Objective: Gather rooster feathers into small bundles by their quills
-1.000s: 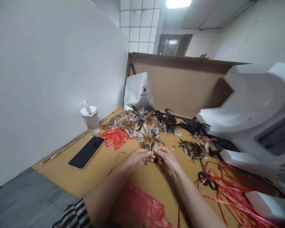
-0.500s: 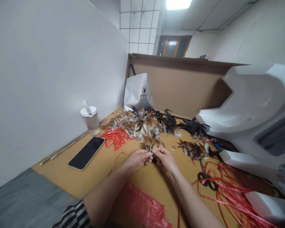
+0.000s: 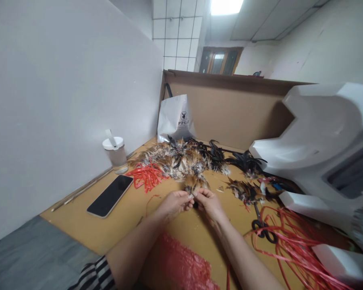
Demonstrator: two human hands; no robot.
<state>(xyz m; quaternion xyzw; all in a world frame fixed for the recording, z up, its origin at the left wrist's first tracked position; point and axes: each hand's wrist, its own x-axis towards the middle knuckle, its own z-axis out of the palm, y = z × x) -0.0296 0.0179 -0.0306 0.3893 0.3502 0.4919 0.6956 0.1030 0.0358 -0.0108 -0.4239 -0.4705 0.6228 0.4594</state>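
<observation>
My left hand and my right hand meet over the middle of the table, fingertips pinched close together. Between them they grip the near end of a small bunch of brown feathers, which fans out away from me. Just beyond lies a wide pile of brown, grey and black feathers. Cut strips of red plastic ribbon rest at the pile's left side. A separate feather bunch lies to the right, near black-handled scissors. My fingers hide the feather ends.
A phone and a lidded cup stand at the left by the white wall. Long red ribbon tangles at the right, beside white foam pieces. A grey bag leans on the cardboard at the back. Red plastic lies in front.
Both hands stay almost where they were, still pinching the feather bunch. The camera view has shifted very slightly.
</observation>
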